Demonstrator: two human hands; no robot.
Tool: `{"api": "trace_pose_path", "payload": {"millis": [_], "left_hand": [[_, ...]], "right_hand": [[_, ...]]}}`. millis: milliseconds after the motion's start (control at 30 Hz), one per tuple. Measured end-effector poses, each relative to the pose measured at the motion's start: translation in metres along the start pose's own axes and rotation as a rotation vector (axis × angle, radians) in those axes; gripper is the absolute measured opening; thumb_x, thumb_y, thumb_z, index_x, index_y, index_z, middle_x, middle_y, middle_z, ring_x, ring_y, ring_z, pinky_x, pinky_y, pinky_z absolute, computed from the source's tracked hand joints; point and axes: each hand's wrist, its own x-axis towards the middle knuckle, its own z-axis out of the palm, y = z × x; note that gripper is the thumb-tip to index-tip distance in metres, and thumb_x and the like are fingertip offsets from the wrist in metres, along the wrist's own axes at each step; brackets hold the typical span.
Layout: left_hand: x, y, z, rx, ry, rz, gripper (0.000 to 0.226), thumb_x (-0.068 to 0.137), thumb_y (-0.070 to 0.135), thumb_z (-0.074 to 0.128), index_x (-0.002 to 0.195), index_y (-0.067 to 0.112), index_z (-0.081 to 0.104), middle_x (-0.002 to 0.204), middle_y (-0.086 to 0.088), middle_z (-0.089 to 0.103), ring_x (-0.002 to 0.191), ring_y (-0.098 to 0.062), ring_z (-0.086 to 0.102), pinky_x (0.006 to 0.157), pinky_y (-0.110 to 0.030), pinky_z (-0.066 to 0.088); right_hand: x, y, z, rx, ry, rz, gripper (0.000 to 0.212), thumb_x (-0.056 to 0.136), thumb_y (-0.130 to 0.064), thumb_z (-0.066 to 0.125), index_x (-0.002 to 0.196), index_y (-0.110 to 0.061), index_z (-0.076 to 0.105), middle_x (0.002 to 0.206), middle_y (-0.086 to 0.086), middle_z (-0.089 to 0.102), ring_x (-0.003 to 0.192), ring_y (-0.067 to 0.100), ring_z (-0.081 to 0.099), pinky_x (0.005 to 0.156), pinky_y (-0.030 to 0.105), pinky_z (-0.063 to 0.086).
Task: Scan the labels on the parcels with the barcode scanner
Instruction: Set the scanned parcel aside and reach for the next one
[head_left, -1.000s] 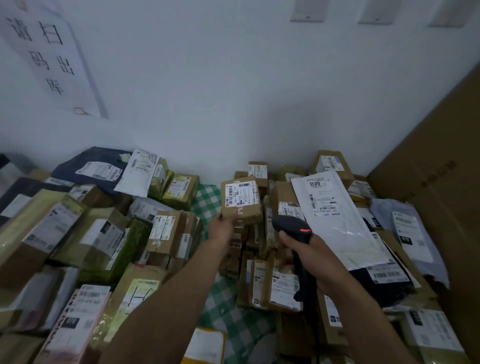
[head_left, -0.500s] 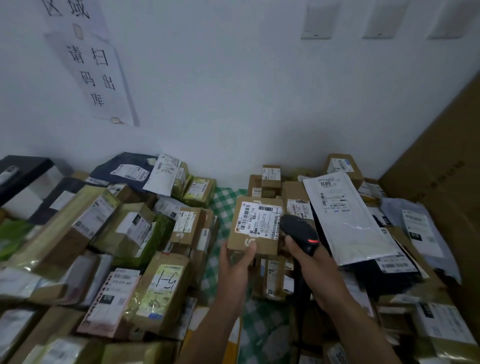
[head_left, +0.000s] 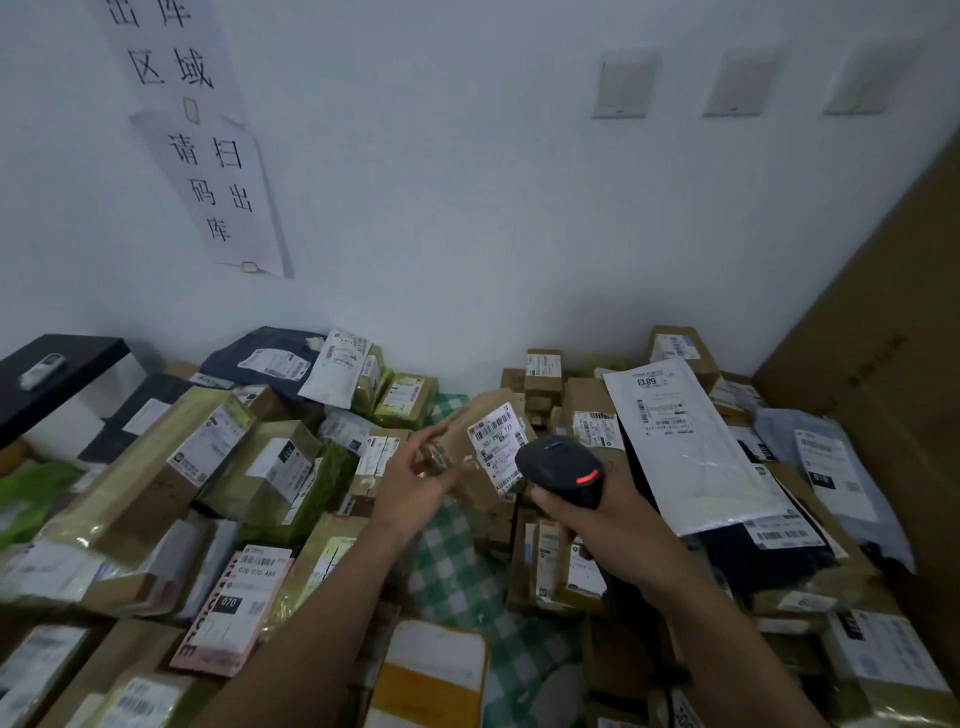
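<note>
Small parcel (head_left: 491, 447), now tilted, in pinching grip of left hand (head_left: 415, 483); right hand (head_left: 602, 525) grip tight round scanner (head_left: 561, 467).

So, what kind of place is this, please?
Probably a parcel dispatch room: labelled parcels lie heaped along the wall, a paper notice hangs above them, and the right hand holds a barcode scanner by the brown parcel in the left hand.

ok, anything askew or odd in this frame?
Mainly the small brown cardboard parcel in the left hand: it is tilted and motion-blurred, its white label slanted beside the black barcode scanner in the right hand. The surrounding parcels lie in loose heaps.
</note>
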Motion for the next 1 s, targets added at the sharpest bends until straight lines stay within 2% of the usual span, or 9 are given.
{"api": "trace_pose_path", "payload": {"millis": [67, 133, 233, 300, 433, 567, 733, 867, 1000], "left_hand": [[0.007, 0.003, -0.006, -0.001, 0.005, -0.012, 0.067, 0.076, 0.019, 0.088, 0.137, 0.026, 0.060, 0.133, 0.001, 0.065, 0.112, -0.017, 0.065, 0.083, -0.032, 0.061], [0.009, 0.004, -0.010, -0.009, 0.006, 0.000, 0.065, 0.077, 0.012, 0.087, 0.136, 0.024, 0.060, 0.133, -0.001, 0.063, 0.109, -0.019, 0.066, 0.073, -0.026, 0.061], [0.011, 0.004, -0.014, 0.064, 0.004, 0.067, 0.064, 0.078, 0.013, 0.087, 0.136, 0.023, 0.061, 0.128, 0.004, 0.061, 0.102, -0.010, 0.064, 0.067, -0.019, 0.058], [0.012, 0.003, -0.016, 0.075, 0.005, 0.068, 0.065, 0.078, 0.014, 0.087, 0.137, 0.022, 0.061, 0.125, 0.007, 0.060, 0.100, -0.007, 0.063, 0.073, -0.024, 0.060], [0.013, 0.002, -0.019, 0.080, 0.016, 0.049, 0.066, 0.077, 0.015, 0.087, 0.137, 0.021, 0.060, 0.123, 0.009, 0.059, 0.112, -0.015, 0.059, 0.092, -0.038, 0.059], [0.015, -0.004, -0.022, 0.125, 0.022, 0.077, 0.068, 0.076, 0.019, 0.089, 0.138, 0.023, 0.061, 0.134, 0.005, 0.060, 0.113, -0.009, 0.055, 0.079, -0.014, 0.051], [0.016, -0.006, -0.021, 0.137, 0.028, 0.052, 0.067, 0.078, 0.018, 0.088, 0.139, 0.024, 0.060, 0.137, 0.002, 0.061, 0.114, -0.010, 0.054, 0.074, -0.013, 0.048], [0.017, -0.013, -0.022, 0.083, 0.029, 0.021, 0.061, 0.079, 0.021, 0.087, 0.133, 0.029, 0.060, 0.127, 0.007, 0.060, 0.108, -0.011, 0.057, 0.072, -0.017, 0.053], [0.027, -0.023, -0.036, -0.067, 0.109, -0.077, 0.046, 0.081, 0.023, 0.086, 0.113, 0.043, 0.059, 0.121, 0.006, 0.067, 0.107, -0.017, 0.067, 0.089, -0.041, 0.061]], "right_hand": [[0.000, -0.005, 0.004, -0.025, -0.037, 0.006, 0.022, 0.095, -0.036, 0.071, 0.111, -0.047, 0.061, 0.084, -0.013, 0.076, 0.065, -0.001, 0.066, 0.065, 0.020, 0.053], [0.002, -0.007, 0.008, -0.051, -0.062, 0.012, 0.028, 0.096, -0.036, 0.071, 0.121, -0.042, 0.061, 0.092, -0.011, 0.078, 0.066, -0.003, 0.065, 0.066, 0.022, 0.052], [0.005, -0.006, 0.014, -0.083, -0.097, 0.016, 0.036, 0.095, -0.038, 0.071, 0.129, -0.040, 0.060, 0.090, -0.012, 0.077, 0.068, -0.005, 0.066, 0.067, 0.020, 0.049], [0.006, -0.005, 0.015, -0.094, -0.108, 0.019, 0.038, 0.096, -0.039, 0.070, 0.132, -0.039, 0.059, 0.087, -0.009, 0.077, 0.068, -0.002, 0.067, 0.064, 0.019, 0.050], [0.007, -0.004, 0.015, -0.093, -0.119, 0.034, 0.042, 0.096, -0.039, 0.070, 0.136, -0.037, 0.056, 0.083, -0.009, 0.076, 0.069, 0.000, 0.069, 0.061, 0.015, 0.050], [0.007, -0.004, 0.014, -0.085, -0.135, 0.037, 0.041, 0.097, -0.037, 0.070, 0.136, -0.036, 0.057, 0.082, -0.007, 0.075, 0.068, 0.000, 0.068, 0.060, 0.014, 0.050], [0.010, -0.001, 0.014, -0.072, -0.148, 0.036, 0.031, 0.097, -0.037, 0.069, 0.127, -0.040, 0.059, 0.084, -0.001, 0.076, 0.067, 0.005, 0.066, 0.065, 0.024, 0.056], [0.016, 0.003, 0.015, -0.069, -0.158, 0.040, 0.030, 0.097, -0.038, 0.068, 0.125, -0.042, 0.059, 0.091, -0.004, 0.078, 0.068, 0.008, 0.068, 0.068, 0.027, 0.057], [0.031, -0.003, 0.022, -0.096, -0.174, 0.031, 0.032, 0.097, -0.038, 0.068, 0.126, -0.046, 0.057, 0.098, -0.008, 0.077, 0.066, 0.000, 0.067, 0.062, 0.017, 0.051]]}}
